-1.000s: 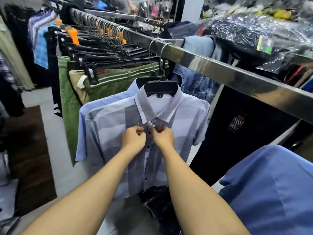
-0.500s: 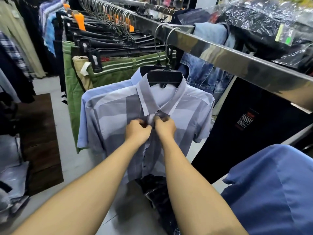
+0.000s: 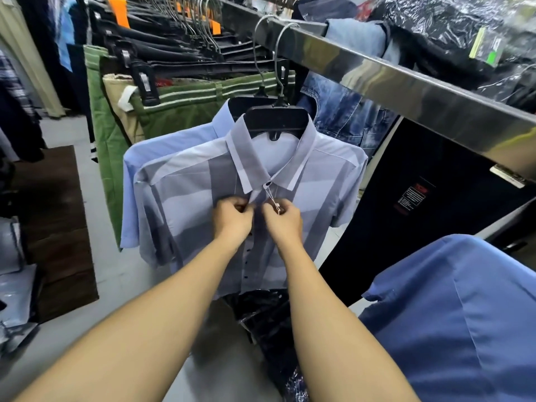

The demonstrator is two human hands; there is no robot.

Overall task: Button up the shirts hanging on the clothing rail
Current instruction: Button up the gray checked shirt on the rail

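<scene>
Head view. A clothing shop aisle with a pale floor [image 3: 72, 132] and a brown mat [image 3: 58, 227] lying well left of the clothing rail [image 3: 406, 91], a polished steel bar that runs from upper centre to the right edge. Below the rail, on a black hanger [image 3: 275, 123] hooked over it, hangs the grey-and-blue striped shirt [image 3: 185, 204], collar closed. Both hands work at its placket just under the collar. The left hand [image 3: 232, 219] pinches the left front edge with curled fingers; the right hand [image 3: 285, 220] pinches the right edge beside a small tag [image 3: 277, 207] on a string. Dark buttons [image 3: 248, 256] run down the placket below the hands. Behind this shirt, further along the rail, hang a light blue shirt [image 3: 168, 146] and green trousers [image 3: 188, 111]. Plastic-wrapped garments [image 3: 449, 33] lie above the rail.
</scene>
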